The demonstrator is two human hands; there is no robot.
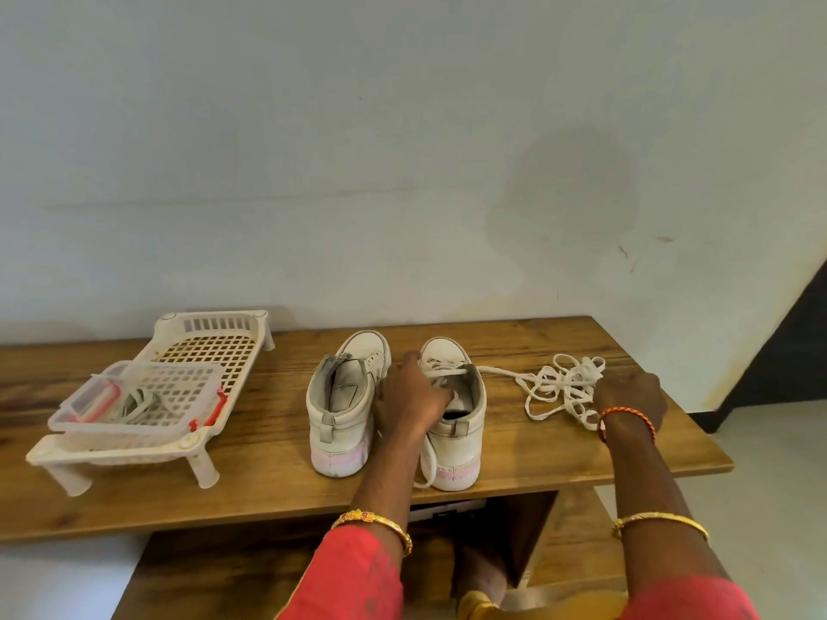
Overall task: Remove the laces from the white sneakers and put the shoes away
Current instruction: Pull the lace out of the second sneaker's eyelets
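Sneakers (389,407) mid-table, left hand (414,398) fingers gripping right shoe's collar, right hand (631,396) holding lace pile (561,387) near table edge (698,434)

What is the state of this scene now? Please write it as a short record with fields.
left sneaker: on the wooden table, no lace seen in it
right sneaker: beside it, lace partly threaded
left hand: rests on the right sneaker, at its lace
right hand: on the loose lace pile
lace link: a strand runs from the right sneaker to the pile
white rack: on the table's left side, holds a clear container
task progress: shoes not yet put away
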